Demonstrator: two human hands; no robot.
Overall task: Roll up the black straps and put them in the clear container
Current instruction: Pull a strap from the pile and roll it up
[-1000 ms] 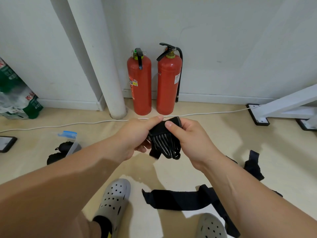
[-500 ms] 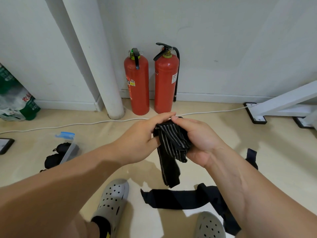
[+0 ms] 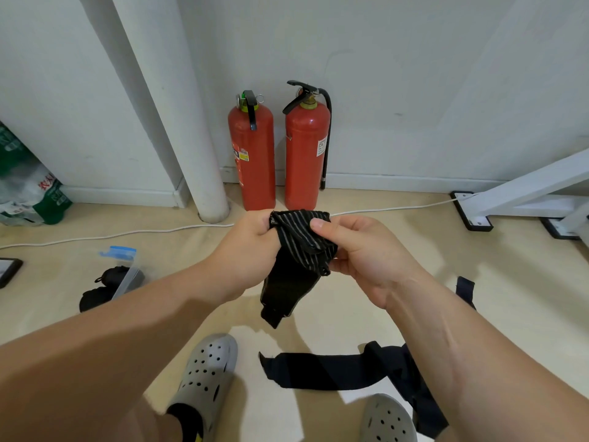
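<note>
Black strap (image 3: 299, 260) is mid-frame, up off the floor, held in both your hands. Your left hand (image 3: 251, 250) is curled round its top edge on the 9 o'clock side. Your right hand (image 3: 366, 250) pinches the bunched striped part from 3 o'clock, thumb on top. The tail hangs loose toward 6 o'clock, so this roll looks barely started.

Progress, judged: partly done. The clear container (image 3: 126, 272) with a blue lid (image 3: 119, 252) sits on the floor at 9 o'clock, well apart from your hands. There are two dark bundles (image 3: 108, 277) at it, likely finished rolls. You can't tell if both are inside or if one lies just beside it.

Left to do: finish this roll, carry it to 9 o'clock, then deal with the floor strap (image 3: 322, 370), which lies flat at 5 o'clock between your shoes. A strap end (image 3: 463, 290) shows at 4 o'clock behind your right forearm; it could be the same strap or another.

Counts:
- Straps in hand: 1.
- Unrolled straps on the floor: at least 1, maybe 2.
- Dark bundles: 2.
- Containers: 1.
- Red extinguishers (image 3: 253, 154) at 12 o'clock: 2.
- Grey shoes (image 3: 207, 374): 2.
- White cable (image 3: 127, 233): 1.
</note>
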